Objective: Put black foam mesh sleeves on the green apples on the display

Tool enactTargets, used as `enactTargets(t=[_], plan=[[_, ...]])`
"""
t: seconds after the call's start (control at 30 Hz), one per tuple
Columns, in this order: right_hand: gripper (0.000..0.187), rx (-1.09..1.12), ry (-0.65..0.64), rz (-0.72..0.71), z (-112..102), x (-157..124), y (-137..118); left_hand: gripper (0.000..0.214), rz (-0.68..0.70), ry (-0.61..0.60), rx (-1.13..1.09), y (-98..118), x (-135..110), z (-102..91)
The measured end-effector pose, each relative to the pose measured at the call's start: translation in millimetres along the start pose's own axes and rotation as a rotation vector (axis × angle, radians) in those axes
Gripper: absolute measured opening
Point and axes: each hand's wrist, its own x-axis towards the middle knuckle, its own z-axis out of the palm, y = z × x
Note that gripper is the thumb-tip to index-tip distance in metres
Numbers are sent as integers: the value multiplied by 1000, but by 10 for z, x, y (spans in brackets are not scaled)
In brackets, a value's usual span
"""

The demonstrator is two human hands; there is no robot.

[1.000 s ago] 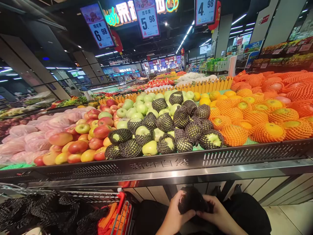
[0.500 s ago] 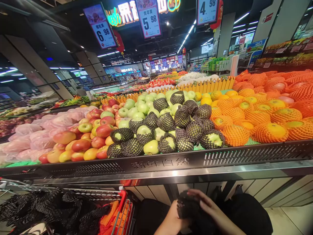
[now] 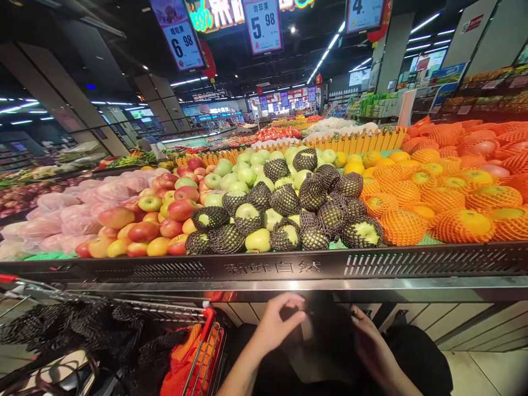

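Note:
Below the display's front edge, my left hand (image 3: 278, 324) curls its thumb and fingers at the left side of a dark, blurred black foam net (image 3: 330, 324). My right hand (image 3: 369, 335) grips the net's right side, its fingertips partly lost in the black. The net stretches between both hands; its mesh is smeared. Ahead, green apples (image 3: 258, 240) lie in a heap, several wrapped in black foam nets. In the shopping cart at the lower left lies a pile of black foam nets (image 3: 78, 330) beside orange foam nets (image 3: 185, 357).
The display's black front rail (image 3: 256, 269) runs across in front of me. Red-yellow apples (image 3: 142, 232) and pink-wrapped fruit (image 3: 78, 220) lie to the left, orange-netted fruit (image 3: 402, 225) to the right. The cart's red-cornered frame (image 3: 209, 316) stands left of my arms.
My hands have moved apart and slightly up, with the black net now spread between them instead of bunched. The view has tilted down a little and shifted left.

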Motion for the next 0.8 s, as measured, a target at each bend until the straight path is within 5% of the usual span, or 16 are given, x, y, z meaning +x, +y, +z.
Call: enactTargets(t=[0.07, 0.17, 0.33, 0.53, 0.67, 0.8], plan=[[37, -7, 71, 7, -17, 6, 6, 16, 176, 85, 179, 281, 153, -251], [39, -9, 83, 19, -73, 16, 43, 13, 377, 448, 395, 587, 422, -572], [39, -26, 111, 21, -276, 10, 74, 35, 364, 958, 680, 714, 816, -789], [36, -56, 108, 57, -508, -13, 9, 87, 117, 983, 978, 883, 1152, -796], [37, -91, 69, 12, -552, 5, 6, 81, -80, 904, 1046, 1037, 1276, -858], [34, -109, 21, -50, -565, 38, 38, 72, 3, 981, 983, 1167, 1243, -1017]])
